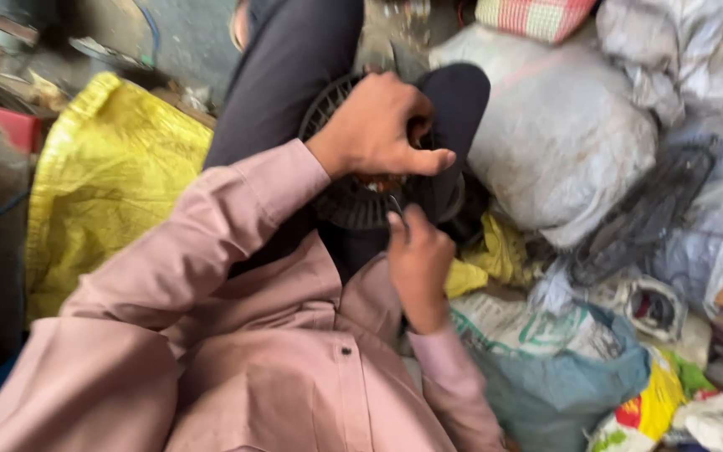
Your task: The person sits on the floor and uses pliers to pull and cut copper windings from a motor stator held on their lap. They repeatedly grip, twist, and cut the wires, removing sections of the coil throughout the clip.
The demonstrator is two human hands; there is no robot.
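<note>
Black fan grille (346, 201) flat across lap

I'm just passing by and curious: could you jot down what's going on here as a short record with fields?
Left hand: grips the top of a round black slotted part resting on the person's lap
Right hand: at the part's lower edge, holding a thin tool; kind unclear
Clothing: pink shirt, dark trousers
Left side: yellow sack
Right side: grey sacks, piled bags
Picture: somewhat blurred
</note>
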